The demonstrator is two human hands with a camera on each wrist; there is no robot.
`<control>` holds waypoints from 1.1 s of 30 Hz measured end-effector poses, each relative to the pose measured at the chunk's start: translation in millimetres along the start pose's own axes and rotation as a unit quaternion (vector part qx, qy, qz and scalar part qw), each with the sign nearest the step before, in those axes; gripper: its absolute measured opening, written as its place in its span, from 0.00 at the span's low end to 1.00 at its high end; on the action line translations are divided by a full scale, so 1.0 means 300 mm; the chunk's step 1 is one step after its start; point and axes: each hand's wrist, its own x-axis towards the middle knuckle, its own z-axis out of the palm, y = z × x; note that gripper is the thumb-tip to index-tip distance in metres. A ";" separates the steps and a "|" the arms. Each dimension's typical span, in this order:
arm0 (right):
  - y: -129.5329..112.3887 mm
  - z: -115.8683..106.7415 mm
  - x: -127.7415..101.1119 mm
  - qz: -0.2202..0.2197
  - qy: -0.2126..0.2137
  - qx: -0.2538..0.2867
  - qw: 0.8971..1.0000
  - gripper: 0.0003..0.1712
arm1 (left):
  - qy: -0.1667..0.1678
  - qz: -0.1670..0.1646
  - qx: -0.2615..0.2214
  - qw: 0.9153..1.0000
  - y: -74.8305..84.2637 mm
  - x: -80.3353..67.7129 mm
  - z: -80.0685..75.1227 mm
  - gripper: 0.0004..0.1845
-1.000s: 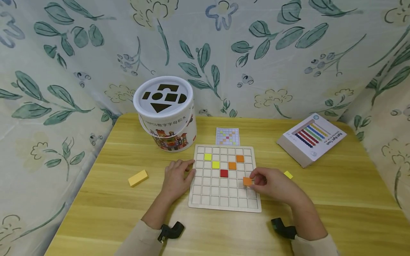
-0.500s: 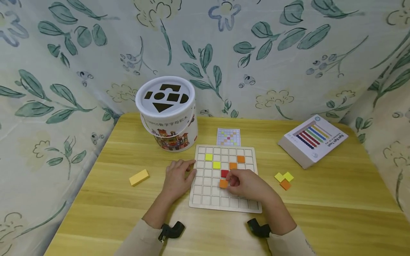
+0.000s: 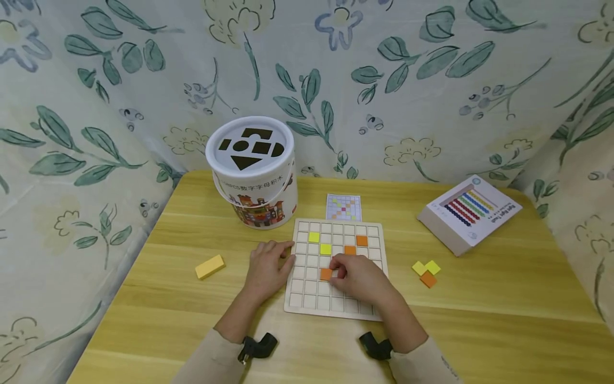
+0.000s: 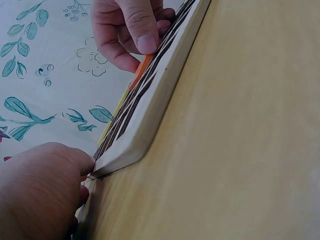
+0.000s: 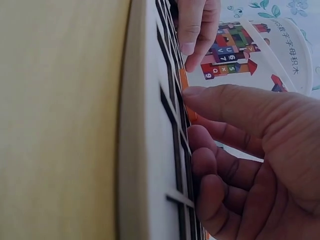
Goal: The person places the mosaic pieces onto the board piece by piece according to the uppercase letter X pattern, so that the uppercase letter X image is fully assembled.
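A white wooden grid board (image 3: 312, 300) lies on the table, carrying two yellow tiles (image 3: 314, 237) and two orange tiles (image 3: 362, 240). My right hand (image 3: 338, 270) pinches another orange tile (image 3: 326, 274) low over a cell left of the board's middle; the hand covers the red tile. In the right wrist view the thumb and fingers (image 5: 225, 107) press on that orange tile (image 5: 184, 82). My left hand (image 3: 280, 254) rests with relaxed fingers on the board's left edge. The left wrist view shows the left hand (image 4: 40, 190) against the board's rim (image 4: 150, 105).
A white bucket (image 3: 251, 170) stands behind the board at the left, a pattern card (image 3: 343, 207) lies just behind the board, and a box (image 3: 470, 213) sits at the back right. Three loose tiles (image 3: 427, 272) lie right of the board. A yellow block (image 3: 209, 266) lies at the left.
My right hand has carried the orange tile leftward across the board, from its right side to left of the middle, now covering the red tile. The left hand has stayed put.
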 end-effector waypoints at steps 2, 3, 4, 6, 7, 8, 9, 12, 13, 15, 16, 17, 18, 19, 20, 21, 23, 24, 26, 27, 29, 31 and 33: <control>-0.002 0.001 0.001 0.000 0.004 -0.001 1.000 0.08 | -0.002 -0.001 -0.002 1.000 0.002 0.000 -0.002 0.18; -0.003 0.001 0.001 -0.001 0.005 -0.001 1.000 0.08 | -0.002 -0.001 -0.003 1.000 0.003 0.001 -0.003 0.18; -0.004 0.003 0.002 -0.001 0.006 -0.001 1.000 0.08 | -0.003 -0.001 -0.004 1.000 0.002 0.000 -0.003 0.18; -0.004 0.006 0.004 0.000 0.007 -0.002 1.000 0.08 | -0.006 -0.001 -0.006 1.000 0.001 0.000 -0.004 0.19; -0.005 0.007 0.005 0.002 0.007 -0.003 1.000 0.08 | -0.007 -0.001 -0.005 1.000 -0.001 0.000 -0.004 0.19; -0.005 0.008 0.005 0.003 0.008 -0.004 1.000 0.09 | -0.007 -0.001 -0.004 1.000 -0.002 0.000 -0.003 0.19; -0.006 0.009 0.005 0.004 0.009 -0.004 1.000 0.09 | -0.007 -0.001 -0.003 1.000 -0.003 0.001 -0.003 0.19; -0.008 0.009 0.005 0.006 0.008 -0.004 1.000 0.09 | -0.005 0.001 -0.003 1.000 -0.006 0.002 -0.002 0.18; -0.008 0.008 0.004 0.007 0.006 -0.002 1.000 0.09 | -0.004 0.002 -0.003 1.000 -0.007 0.003 -0.001 0.18; -0.008 0.003 0.003 0.009 0.003 0.005 1.000 0.09 | -0.003 0.003 -0.002 1.000 -0.008 0.004 0.000 0.18; -0.007 0.000 0.002 0.010 0.001 0.010 1.000 0.09 | -0.003 0.004 -0.002 1.000 -0.008 0.005 0.000 0.18; -0.005 -0.004 0.001 0.013 -0.001 0.015 1.000 0.09 | -0.004 0.004 -0.001 1.000 -0.008 0.005 0.001 0.18; -0.002 -0.008 0.000 0.015 -0.003 0.021 1.000 0.09 | -0.005 0.004 -0.001 1.000 -0.007 0.005 0.001 0.18; 0.001 -0.013 -0.001 0.016 -0.002 0.027 0.999 0.09 | -0.005 0.004 -0.001 1.000 -0.007 0.005 0.002 0.18; 0.005 -0.020 -0.003 0.019 -0.003 0.035 0.999 0.09 | -0.004 0.004 -0.002 1.000 -0.006 0.006 0.002 0.18; 0.011 -0.026 -0.005 0.022 -0.002 0.039 0.999 0.10 | -0.004 0.004 -0.003 1.000 -0.006 0.006 0.003 0.18; 0.025 -0.042 -0.011 0.024 0.002 0.047 0.999 0.10 | -0.002 0.005 -0.005 1.000 -0.006 0.008 0.004 0.18; 0.035 -0.052 -0.015 0.027 0.005 0.052 0.998 0.10 | -0.001 0.006 -0.006 1.000 -0.006 0.008 0.005 0.18; 0.057 -0.073 -0.023 0.043 0.009 0.064 0.997 0.11 | 0.001 0.007 -0.007 1.000 -0.006 0.009 0.006 0.18; 0.072 -0.085 -0.028 0.050 0.012 0.067 0.996 0.12 | 0.000 0.007 -0.006 1.000 -0.007 0.009 0.006 0.18; 0.107 -0.111 -0.039 0.068 0.016 0.077 0.995 0.13 | 0.000 0.007 -0.005 1.000 -0.007 0.009 0.006 0.18; 0.150 -0.135 -0.053 0.089 0.022 0.087 0.992 0.14 | 0.000 0.006 -0.002 1.000 -0.007 0.008 0.004 0.18; 0.198 -0.158 -0.069 0.103 0.031 0.087 0.990 0.15 | -0.003 0.004 -0.001 1.000 -0.007 0.005 0.002 0.18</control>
